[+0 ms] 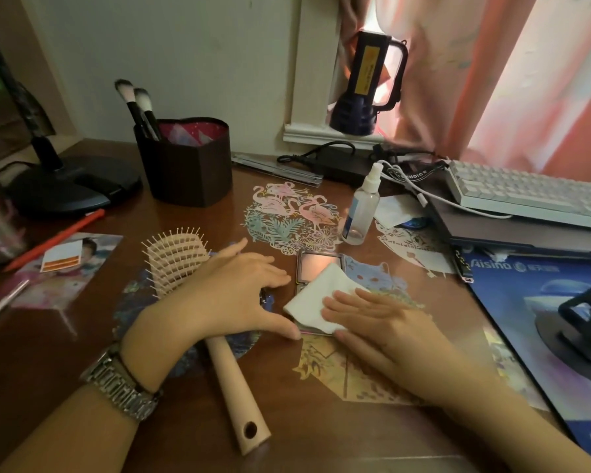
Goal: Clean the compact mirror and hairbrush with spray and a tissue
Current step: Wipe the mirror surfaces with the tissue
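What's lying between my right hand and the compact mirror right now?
In the head view, a folded white tissue lies between them: the right hand presses it flat onto the open compact mirror, whose far half stays uncovered.

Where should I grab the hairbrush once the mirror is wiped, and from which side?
Probably the hairbrush handle, near the end with the hanging hole. It lies flat on the desk, bristles up, handle pointing toward the person, its middle under the left hand. The near end is bare, so come from above on the near side. The right hand presses the tissue.
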A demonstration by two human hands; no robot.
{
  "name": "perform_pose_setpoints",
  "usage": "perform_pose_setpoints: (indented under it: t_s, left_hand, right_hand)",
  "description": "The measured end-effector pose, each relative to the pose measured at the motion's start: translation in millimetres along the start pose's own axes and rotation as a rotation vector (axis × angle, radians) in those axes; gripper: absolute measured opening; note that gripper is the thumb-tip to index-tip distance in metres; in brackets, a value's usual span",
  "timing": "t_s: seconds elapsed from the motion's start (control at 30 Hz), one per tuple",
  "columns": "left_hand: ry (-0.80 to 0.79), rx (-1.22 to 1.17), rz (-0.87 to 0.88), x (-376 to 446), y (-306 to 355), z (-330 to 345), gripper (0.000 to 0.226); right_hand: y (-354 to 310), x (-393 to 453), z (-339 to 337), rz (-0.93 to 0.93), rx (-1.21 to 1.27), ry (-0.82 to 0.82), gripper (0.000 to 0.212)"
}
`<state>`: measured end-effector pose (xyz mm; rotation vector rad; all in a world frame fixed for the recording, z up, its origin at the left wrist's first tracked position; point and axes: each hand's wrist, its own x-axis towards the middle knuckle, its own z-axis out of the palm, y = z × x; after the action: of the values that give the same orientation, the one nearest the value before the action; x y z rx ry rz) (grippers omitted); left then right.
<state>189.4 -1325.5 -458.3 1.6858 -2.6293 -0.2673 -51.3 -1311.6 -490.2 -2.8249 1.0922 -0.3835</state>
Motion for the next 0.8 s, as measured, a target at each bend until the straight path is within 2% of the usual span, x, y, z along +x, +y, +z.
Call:
perform_pose_setpoints:
  t_s: [0.43, 0.8]
  left_hand:
    - [0.030, 0.015, -0.013, -0.9, 3.3, -2.9, 0.094]
    - [-0.063, -0.005, -0.078, -4.1, 5.2, -9.9, 0.091]
  right_hand:
    - [-2.4, 14.5, 5.1, -0.047, 0.053, -0.008, 0.043]
    - [6.3, 0.7, 0.5, -0.010, 0.022, -0.017, 0.044]
